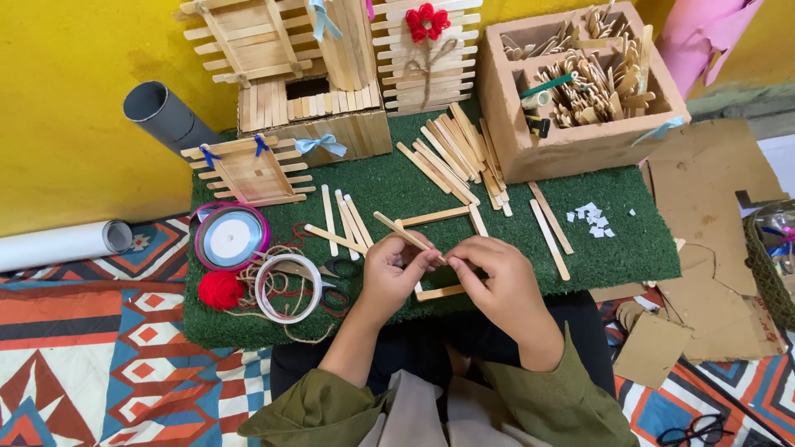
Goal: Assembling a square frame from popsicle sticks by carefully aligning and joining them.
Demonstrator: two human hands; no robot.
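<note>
Both hands work over the near edge of a green turf mat (629,248). The left hand (389,277) and the right hand (501,281) meet on one wooden craft stick (402,230), which slants up and to the left from the fingertips; the fingers of both hands are closed in a pinch on its lower end. Directly beneath the hands lies a square stick frame (435,217), flat on the mat and partly covered by the fingers. Loose sticks (344,217) lie just left of the frame, and a larger loose pile (451,153) lies beyond it. To the left sit a blue ribbon spool (232,236), a tape roll (288,288) and a red yarn ball (220,290) amid tangled twine. A cardboard box (571,149) holding more wooden pieces stands at the far right of the mat.
</note>
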